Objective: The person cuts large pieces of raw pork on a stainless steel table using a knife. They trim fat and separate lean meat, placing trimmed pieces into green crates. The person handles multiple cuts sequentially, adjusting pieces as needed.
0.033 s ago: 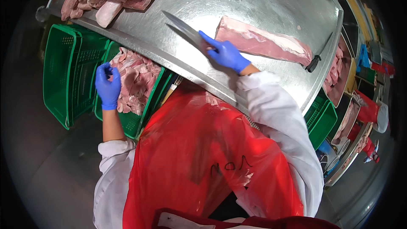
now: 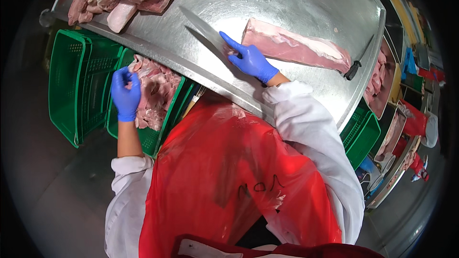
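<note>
Gripping a knife (image 2: 203, 28), right hand (image 2: 251, 59) nears pork slab (image 2: 296, 48).

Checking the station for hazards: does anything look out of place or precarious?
One thing: a second knife lies at the steel table's right edge, its black handle at the rim, beside the long meat slab. Otherwise nothing stands out.

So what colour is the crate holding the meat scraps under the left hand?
Green crate, clearest in the head view.

Meat slab (image 2: 294, 48) on table (image 2: 296, 0), knife (image 2: 204, 29) left.
</note>
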Action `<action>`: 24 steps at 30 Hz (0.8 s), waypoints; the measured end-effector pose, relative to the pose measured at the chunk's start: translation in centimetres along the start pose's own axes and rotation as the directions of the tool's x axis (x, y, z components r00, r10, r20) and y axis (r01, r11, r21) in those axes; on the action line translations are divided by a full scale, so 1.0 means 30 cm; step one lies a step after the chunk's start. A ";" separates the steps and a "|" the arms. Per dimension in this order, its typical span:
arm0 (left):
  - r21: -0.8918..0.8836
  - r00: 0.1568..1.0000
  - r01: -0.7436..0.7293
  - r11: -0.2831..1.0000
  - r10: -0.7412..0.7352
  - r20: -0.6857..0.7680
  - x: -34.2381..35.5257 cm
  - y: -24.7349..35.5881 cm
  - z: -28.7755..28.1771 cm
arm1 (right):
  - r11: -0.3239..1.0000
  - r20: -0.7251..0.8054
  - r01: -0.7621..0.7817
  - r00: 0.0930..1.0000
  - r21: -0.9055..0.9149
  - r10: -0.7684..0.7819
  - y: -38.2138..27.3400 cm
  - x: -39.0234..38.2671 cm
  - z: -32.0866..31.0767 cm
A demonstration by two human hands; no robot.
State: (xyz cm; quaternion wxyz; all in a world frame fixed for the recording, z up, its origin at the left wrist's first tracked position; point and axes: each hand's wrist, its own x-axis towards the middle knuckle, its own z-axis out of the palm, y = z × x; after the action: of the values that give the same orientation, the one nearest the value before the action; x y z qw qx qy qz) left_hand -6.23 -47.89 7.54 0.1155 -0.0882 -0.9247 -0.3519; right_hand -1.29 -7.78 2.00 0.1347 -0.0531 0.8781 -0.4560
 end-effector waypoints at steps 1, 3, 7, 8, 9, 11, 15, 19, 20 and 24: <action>-0.098 0.999 -0.045 0.994 0.047 0.025 0.013 0.031 0.060 | 0.994 -0.112 -0.008 0.993 0.110 0.020 -0.016 -0.010 -0.024; -0.186 0.987 -0.116 0.976 0.135 0.091 0.010 0.106 0.206 | 0.947 -0.315 0.023 0.945 0.320 0.084 -0.037 -0.041 -0.091; -0.188 0.813 -0.520 0.833 0.551 0.188 -0.028 0.343 0.529 | 0.906 -0.472 -0.128 0.819 0.403 0.326 0.069 -0.200 -0.340; -0.188 0.798 -0.492 0.850 0.526 0.295 -0.055 0.404 0.608 | 0.912 -0.516 -0.105 0.796 0.398 0.316 0.127 -0.226 -0.357; -0.093 0.736 -0.560 0.823 0.546 0.402 -0.067 0.478 0.655 | 0.904 -0.507 -0.112 0.796 0.413 0.330 0.157 -0.258 -0.364; -0.006 0.731 -0.587 0.809 0.534 0.424 -0.084 0.534 0.762 | 0.909 -0.482 -0.165 0.803 0.383 0.350 0.180 -0.303 -0.348; 0.044 0.793 -0.525 0.850 0.470 0.388 -0.108 0.428 0.934 | 0.966 -0.451 -0.173 0.859 0.192 0.244 0.182 -0.317 -0.203; 0.015 0.845 -0.441 0.897 0.410 0.344 -0.129 0.424 0.922 | 0.979 -0.349 -0.203 0.920 -0.032 0.179 0.186 -0.286 -0.119; 0.061 0.864 -0.401 0.914 0.355 0.358 -0.135 0.446 0.913 | 0.977 -0.347 -0.206 0.921 -0.055 0.175 0.185 -0.279 -0.111; 0.252 0.892 -0.293 0.922 0.169 0.420 -0.127 0.484 0.942 | 0.974 -0.356 -0.165 0.929 -0.155 0.101 0.185 -0.247 -0.114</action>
State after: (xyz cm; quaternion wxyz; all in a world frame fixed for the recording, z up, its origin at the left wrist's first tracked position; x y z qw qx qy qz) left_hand -3.32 -18.54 -4.85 -0.0174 -0.2480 -0.9550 -0.1620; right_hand 5.01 -0.29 0.74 0.0034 0.0756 0.9275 -0.3660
